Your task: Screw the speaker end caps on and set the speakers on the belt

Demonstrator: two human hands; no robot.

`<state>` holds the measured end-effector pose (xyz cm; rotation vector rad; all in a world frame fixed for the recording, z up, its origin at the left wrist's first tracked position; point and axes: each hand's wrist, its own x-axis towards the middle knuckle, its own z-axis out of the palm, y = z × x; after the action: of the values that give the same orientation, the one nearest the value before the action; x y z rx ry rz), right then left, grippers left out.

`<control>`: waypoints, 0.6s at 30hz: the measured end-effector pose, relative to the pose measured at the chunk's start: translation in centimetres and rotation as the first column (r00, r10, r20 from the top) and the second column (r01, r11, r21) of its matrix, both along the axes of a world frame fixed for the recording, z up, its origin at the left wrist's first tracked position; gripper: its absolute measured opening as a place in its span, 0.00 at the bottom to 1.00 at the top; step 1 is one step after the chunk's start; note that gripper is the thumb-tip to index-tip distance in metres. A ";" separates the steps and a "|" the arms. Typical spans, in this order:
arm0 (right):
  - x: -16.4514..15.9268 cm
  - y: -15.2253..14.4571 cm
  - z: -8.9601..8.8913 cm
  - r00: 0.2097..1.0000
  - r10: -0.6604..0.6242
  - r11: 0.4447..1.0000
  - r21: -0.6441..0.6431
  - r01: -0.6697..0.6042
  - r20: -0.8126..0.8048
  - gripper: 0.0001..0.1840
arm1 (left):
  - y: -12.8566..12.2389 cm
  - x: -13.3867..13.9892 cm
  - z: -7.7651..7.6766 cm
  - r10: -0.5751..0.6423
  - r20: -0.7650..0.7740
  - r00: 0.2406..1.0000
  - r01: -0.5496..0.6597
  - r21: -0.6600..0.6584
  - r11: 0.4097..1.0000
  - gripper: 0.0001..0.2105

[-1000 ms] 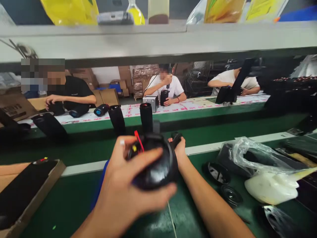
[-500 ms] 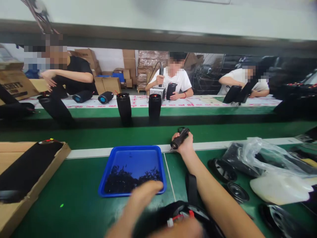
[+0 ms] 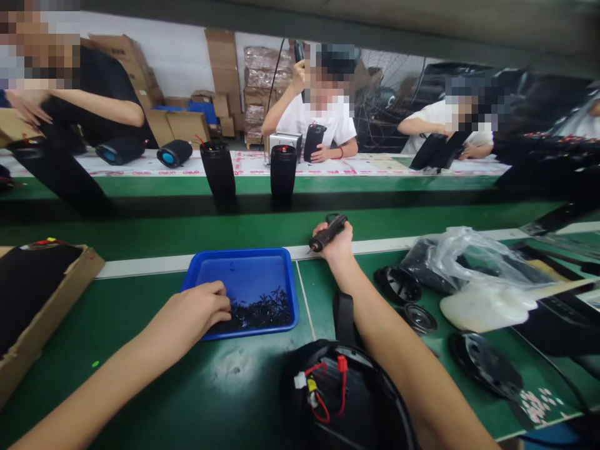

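My left hand [image 3: 199, 309] reaches into a blue tray [image 3: 241, 269] and its fingers close over the pile of small black screws [image 3: 262, 310] there. My right hand [image 3: 334, 245] is farther out, near the white strip of the bench, and grips a black electric screwdriver [image 3: 327, 232]. A black speaker housing [image 3: 342, 400] with red, white and yellow wires stands open-end up right in front of me, under my right forearm.
A cardboard box [image 3: 44, 312] with black parts lies at left. Round speaker drivers [image 3: 400, 284] and a plastic bag [image 3: 469, 262] sit at right. Two upright black speakers [image 3: 284, 175] stand on the far belt. Other people work across the line.
I set the speaker housing down in front of me. My left hand let go of it and moved into the blue tray. The view dropped lower.
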<state>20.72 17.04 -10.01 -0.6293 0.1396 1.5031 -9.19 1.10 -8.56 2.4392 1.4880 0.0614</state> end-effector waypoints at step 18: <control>0.0 -4.2 10.0 0.994 0.073 0.945 0.314 -0.093 0.076 0.32 | 1.3 5.3 7.2 -0.332 0.230 0.915 0.147 0.577 0.804 0.11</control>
<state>20.73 12.84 -0.03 -0.4267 -0.1784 1.5429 -3.92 2.45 -1.32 2.8494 1.1016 0.9118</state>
